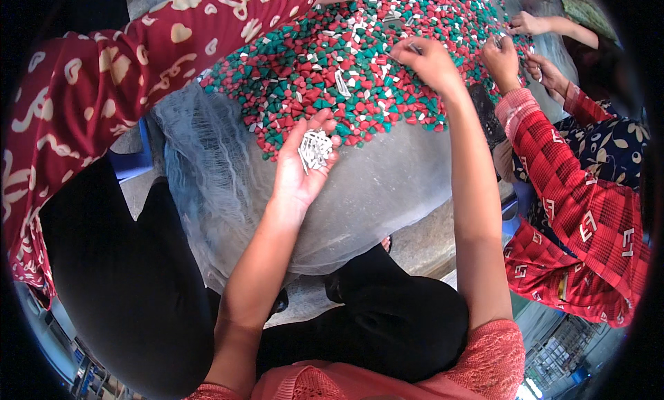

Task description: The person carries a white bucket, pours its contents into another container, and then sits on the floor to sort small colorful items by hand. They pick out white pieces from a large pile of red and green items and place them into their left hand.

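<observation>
Carrying a small heap of slim white bits in the left hand, palm up at the near edge of the pile. Cupping them in a loose grip, fingers bent but not closed over the top. Covering part of the heap's underside with the palm, so impossible to count.

Reaching over the middle of the pile with the right hand, back of the hand uppermost. Keeping a narrow grip there, fingers bunched, with a pale sliver beside them; cannot tell whether pinched or merely behind. Hiding some fingertips behind the knuckles.

Spread thickly in red, green and white over the table, with the far end cut off by the top edge. Draped with gauzy cloth at the left.

Crossed at upper left by a co-worker's patterned sleeve, ending in a hand mostly cut off; cannot tell its grip. Met on the right by a second co-worker's hand below a plaid sleeve, fingers curled, contents hard to make out. Half hidden beside the right forearm, near a dark block. Blurred toward the lower right around a wire rack.
</observation>
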